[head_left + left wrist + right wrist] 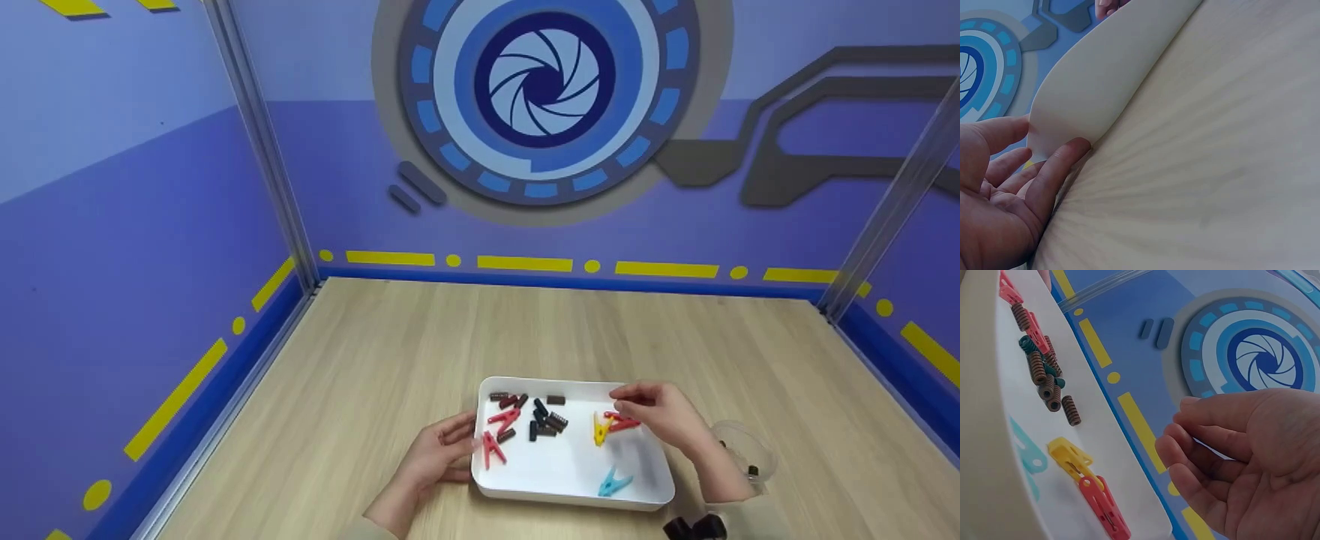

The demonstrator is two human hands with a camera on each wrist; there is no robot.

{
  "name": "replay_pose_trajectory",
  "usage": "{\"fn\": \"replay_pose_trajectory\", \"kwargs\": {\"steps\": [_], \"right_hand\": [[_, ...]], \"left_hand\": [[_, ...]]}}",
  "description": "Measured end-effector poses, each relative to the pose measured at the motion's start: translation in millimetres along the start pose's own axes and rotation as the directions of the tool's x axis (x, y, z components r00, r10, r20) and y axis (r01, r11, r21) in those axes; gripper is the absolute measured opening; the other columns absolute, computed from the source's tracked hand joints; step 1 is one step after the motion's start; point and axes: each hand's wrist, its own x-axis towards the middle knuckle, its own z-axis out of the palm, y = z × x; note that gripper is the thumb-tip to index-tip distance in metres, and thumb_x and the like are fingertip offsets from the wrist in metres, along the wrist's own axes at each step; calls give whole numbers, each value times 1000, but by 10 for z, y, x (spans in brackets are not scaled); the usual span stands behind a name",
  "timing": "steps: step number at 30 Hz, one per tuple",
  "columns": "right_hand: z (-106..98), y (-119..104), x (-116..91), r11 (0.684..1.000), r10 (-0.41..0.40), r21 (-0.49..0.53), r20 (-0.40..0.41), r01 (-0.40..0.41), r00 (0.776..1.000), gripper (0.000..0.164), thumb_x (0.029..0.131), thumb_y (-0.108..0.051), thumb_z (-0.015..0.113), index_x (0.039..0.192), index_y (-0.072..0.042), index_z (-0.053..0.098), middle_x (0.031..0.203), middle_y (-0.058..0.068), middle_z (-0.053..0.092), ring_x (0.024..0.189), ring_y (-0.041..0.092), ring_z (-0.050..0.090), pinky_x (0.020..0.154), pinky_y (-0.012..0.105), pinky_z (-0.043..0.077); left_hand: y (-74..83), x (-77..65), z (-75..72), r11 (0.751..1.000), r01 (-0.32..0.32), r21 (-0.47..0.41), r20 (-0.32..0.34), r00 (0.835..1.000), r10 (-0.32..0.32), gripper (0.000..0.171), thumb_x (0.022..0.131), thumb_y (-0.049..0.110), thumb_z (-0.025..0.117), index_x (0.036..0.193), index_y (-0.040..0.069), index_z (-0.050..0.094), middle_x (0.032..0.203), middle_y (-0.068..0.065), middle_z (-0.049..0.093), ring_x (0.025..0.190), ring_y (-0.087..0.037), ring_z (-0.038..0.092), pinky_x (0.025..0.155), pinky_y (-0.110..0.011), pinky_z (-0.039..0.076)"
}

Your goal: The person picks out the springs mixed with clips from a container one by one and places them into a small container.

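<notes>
A white tray (pixel 555 487) stands on the table. My left hand (pixel 436 456) touches its left wall from outside with fairly straight fingers; the left wrist view shows the fingertips on that wall. My right hand (pixel 1235 467) hovers over the tray's right side, fingers loosely bent, with nothing visible between them. Below it lie a yellow clothespin (pixel 601 430) and a red clothespin (pixel 1105 509). A light blue clothespin (pixel 615 482) lies near the front. To the left are two pinkish-red clothespins (pixel 491 450) among brown coil springs (pixel 1071 410) and dark green springs (pixel 1028 344).
A round clear container (pixel 750 442) with a few small dark pieces stands right of the tray, partly behind the right forearm. A black object (pixel 696 528) shows at the bottom edge. Blue printed walls (pixel 480 225) enclose the wooden table (pixel 420 345).
</notes>
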Motion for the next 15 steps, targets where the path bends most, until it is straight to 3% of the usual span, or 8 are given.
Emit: {"fn": "replay_pose_trajectory", "kwargs": {"steps": [8,15], "right_hand": [[243,-33,62,999,9,52,-18,-8,1000,23,96,-9,70,114,5,72,99,10,74,88,23,70,79,36,65],[427,-111,137,998,53,21,-50,-52,997,20,95,-11,72,111,0,75,92,6,74,83,19,66,72,31,62]], "left_hand": [[10,-1,6,1000,18,20,-16,1000,-18,63,96,14,72,153,6,47,154,-23,50,106,-23,74,69,-41,66],[11,-4,2,1000,4,17,-6,1000,-4,64,96,13,71,154,5,45,155,-24,49,108,-24,73,68,-42,66]]}}
